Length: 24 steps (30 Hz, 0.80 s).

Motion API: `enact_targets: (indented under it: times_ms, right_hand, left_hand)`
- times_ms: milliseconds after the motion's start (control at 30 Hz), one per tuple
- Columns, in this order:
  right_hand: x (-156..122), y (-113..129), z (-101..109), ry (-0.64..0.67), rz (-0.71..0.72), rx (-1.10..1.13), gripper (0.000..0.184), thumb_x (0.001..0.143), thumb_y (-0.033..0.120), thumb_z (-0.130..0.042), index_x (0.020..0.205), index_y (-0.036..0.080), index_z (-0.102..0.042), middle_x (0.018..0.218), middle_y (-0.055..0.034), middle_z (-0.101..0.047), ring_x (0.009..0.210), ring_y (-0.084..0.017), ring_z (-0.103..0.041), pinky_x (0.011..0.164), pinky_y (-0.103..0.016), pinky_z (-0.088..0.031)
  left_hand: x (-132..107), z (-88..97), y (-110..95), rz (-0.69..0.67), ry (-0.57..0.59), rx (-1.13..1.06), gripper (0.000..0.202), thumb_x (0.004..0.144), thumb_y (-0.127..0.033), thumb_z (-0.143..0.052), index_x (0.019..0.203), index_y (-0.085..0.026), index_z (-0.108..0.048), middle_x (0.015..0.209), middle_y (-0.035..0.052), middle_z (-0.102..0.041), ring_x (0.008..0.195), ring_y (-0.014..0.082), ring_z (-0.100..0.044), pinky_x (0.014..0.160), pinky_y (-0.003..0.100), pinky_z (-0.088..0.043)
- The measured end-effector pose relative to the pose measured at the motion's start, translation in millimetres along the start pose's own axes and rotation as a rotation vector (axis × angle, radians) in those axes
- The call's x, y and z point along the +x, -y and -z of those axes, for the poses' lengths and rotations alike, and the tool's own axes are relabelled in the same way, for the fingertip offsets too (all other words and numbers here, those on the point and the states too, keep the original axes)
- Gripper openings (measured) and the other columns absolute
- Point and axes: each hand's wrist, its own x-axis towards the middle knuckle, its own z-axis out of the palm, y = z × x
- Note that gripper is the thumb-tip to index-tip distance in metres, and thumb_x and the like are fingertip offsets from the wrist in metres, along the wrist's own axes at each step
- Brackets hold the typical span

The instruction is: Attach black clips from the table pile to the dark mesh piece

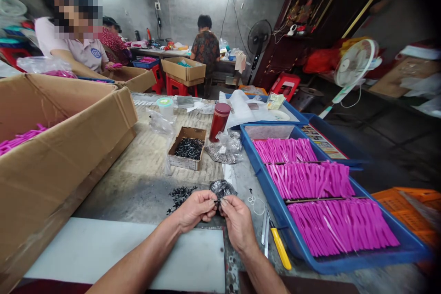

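My left hand (197,209) and my right hand (236,216) meet above the worktable, fingertips pinched close together. Between them is a small black part (217,201), mostly covered by the fingers, so its exact kind does not show. Just behind the hands lies a dark clear-plastic bag (223,187). A loose pile of small black parts (179,196) spreads on the table beside my left hand. To the right of my right hand are a yellow-handled tool (280,248), a thin metal strip (265,229) and a loop of white string (255,203).
A blue tray (253,170) with rows of magenta strips (310,179) stands right. A large cardboard box (62,165) blocks the left. Ahead are a small box (186,163) of black pieces and a red canister (219,124). A co-worker (74,53) sits across at left.
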Motion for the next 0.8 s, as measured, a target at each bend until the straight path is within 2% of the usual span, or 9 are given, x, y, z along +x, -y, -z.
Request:
enact_targets:
  times_ms: [367, 800]
  right_hand:
    - [0, 9, -1, -0.003, 0.012, -0.057, 0.015, 0.062, 0.027, -0.057, 0.054, 0.016, -0.053, 0.049, 0.004, -0.046, 0.049, -0.009, -0.037, 0.048, -0.022, -0.03]
    - [-5, 13, 0, 0.034, 0.24, -0.422, 0.016, 0.071, 0.025, -0.051, 0.06, 0.015, -0.057, 0.057, 0.0012, -0.053, 0.056, -0.012, -0.047, 0.055, -0.022, -0.038]
  left_hand:
    - [0, 2.4, 1, 0.013, 0.019, -0.002, 0.019, 0.065, -0.024, -0.062, 0.07, -0.011, -0.049, 0.051, -0.0039, -0.04, 0.044, 0.0047, -0.034, 0.041, 0.019, -0.014]
    - [1, 4.4, 1, 0.015, 0.024, 0.0, 0.019, 0.065, -0.024, -0.061, 0.07, -0.011, -0.048, 0.049, -0.0044, -0.039, 0.044, 0.0046, -0.033, 0.041, 0.019, -0.014]
